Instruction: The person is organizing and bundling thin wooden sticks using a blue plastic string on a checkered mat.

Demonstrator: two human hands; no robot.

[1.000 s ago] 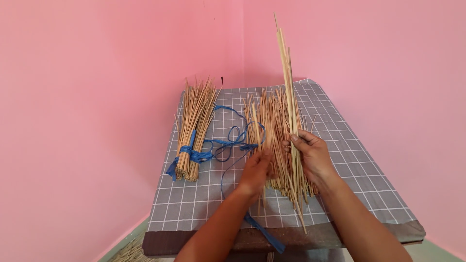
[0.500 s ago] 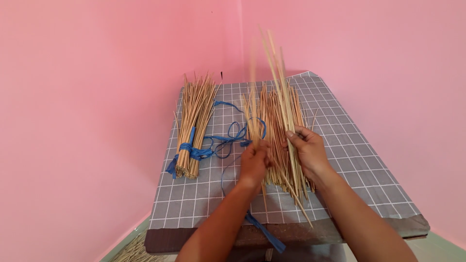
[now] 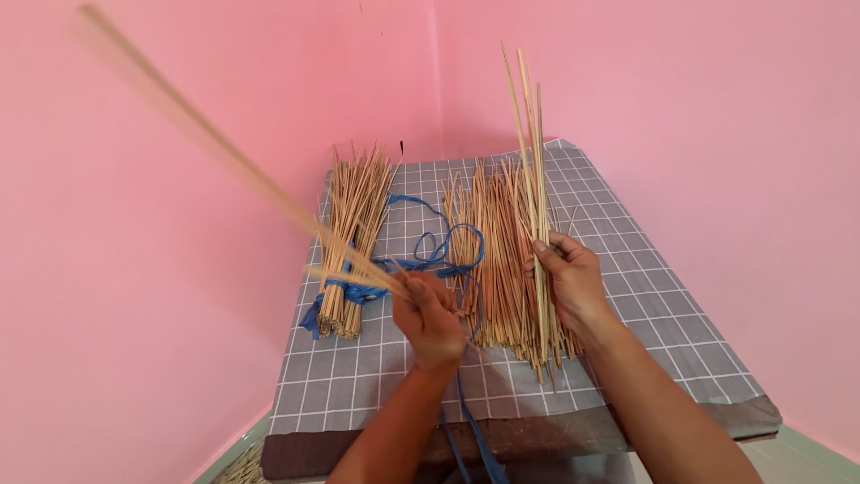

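My left hand (image 3: 428, 315) grips a thin bamboo stick (image 3: 224, 152) that sweeps up and to the left, blurred by motion. My right hand (image 3: 571, 280) holds a small upright bunch of sticks (image 3: 528, 161) whose tips rise above the table. Under both hands a loose pile of sticks (image 3: 497, 260) lies fanned on the grey checked tablecloth (image 3: 376, 385). To the left rests a tied bundle of sticks (image 3: 351, 233), bound with blue plastic string (image 3: 430, 246) that loops across the cloth.
The small table stands in a corner of pink walls (image 3: 134, 296). A blue string end (image 3: 470, 430) hangs over the table's front edge. More sticks (image 3: 240, 466) lie on the floor at lower left.
My left hand has pulled one stick out of the pile and swung it up to the left. The right hand's bunch has stayed upright, shifting slightly.
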